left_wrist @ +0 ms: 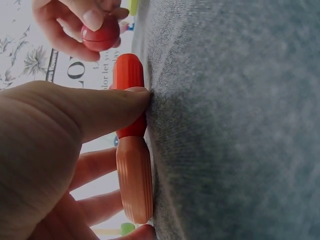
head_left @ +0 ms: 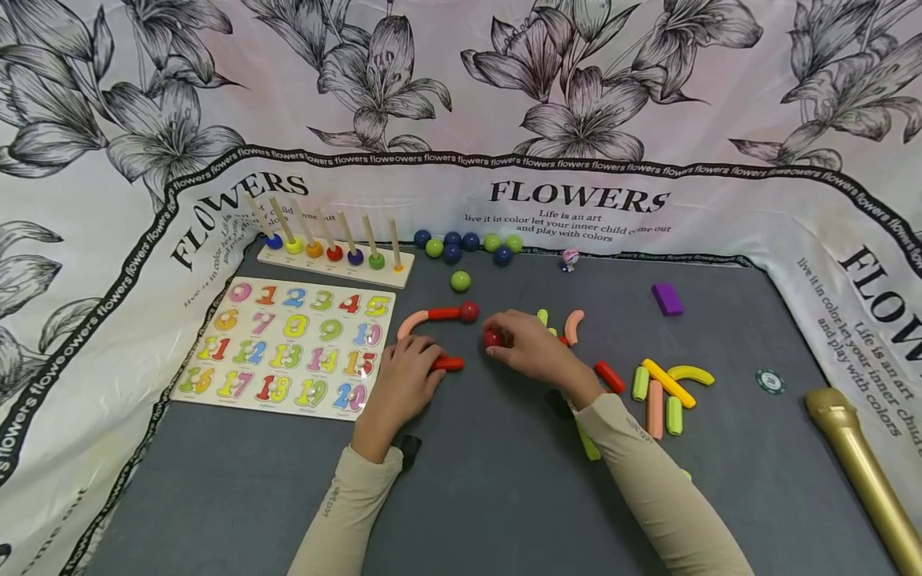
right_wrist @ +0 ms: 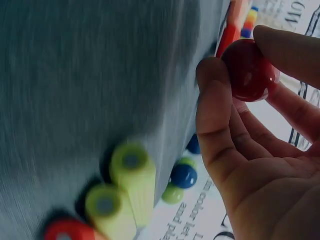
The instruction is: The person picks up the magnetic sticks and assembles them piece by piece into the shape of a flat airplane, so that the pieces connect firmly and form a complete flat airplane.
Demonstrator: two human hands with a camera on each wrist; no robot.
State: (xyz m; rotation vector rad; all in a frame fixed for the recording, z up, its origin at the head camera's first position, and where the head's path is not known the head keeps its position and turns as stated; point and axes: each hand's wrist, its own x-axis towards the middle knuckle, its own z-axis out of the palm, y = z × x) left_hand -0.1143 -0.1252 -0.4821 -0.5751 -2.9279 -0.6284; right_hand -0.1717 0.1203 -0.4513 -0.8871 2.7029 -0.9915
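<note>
My right hand [head_left: 536,348] holds a shiny red ball [right_wrist: 250,70] between thumb and fingers, close over the table. Across from it, my left hand [head_left: 406,376] grips a red rod [head_left: 450,364], with the thumb laid over it in the left wrist view. That rod meets a ribbed peach curved piece [left_wrist: 135,175] end to end. Farther back, another red rod [head_left: 442,314] lies between the peach curve [head_left: 410,322] and a second red ball [head_left: 469,311]. The held ball is apart from the gripped rod's free end.
A number board [head_left: 266,406] lies left, with a peg stand [head_left: 392,276] behind it. Several green and blue balls [head_left: 471,241] sit at the back. Loose rods, including a yellow rod [head_left: 670,384], lie right, near a purple block [head_left: 667,299], a chip [head_left: 770,382] and a gold microphone [head_left: 857,464].
</note>
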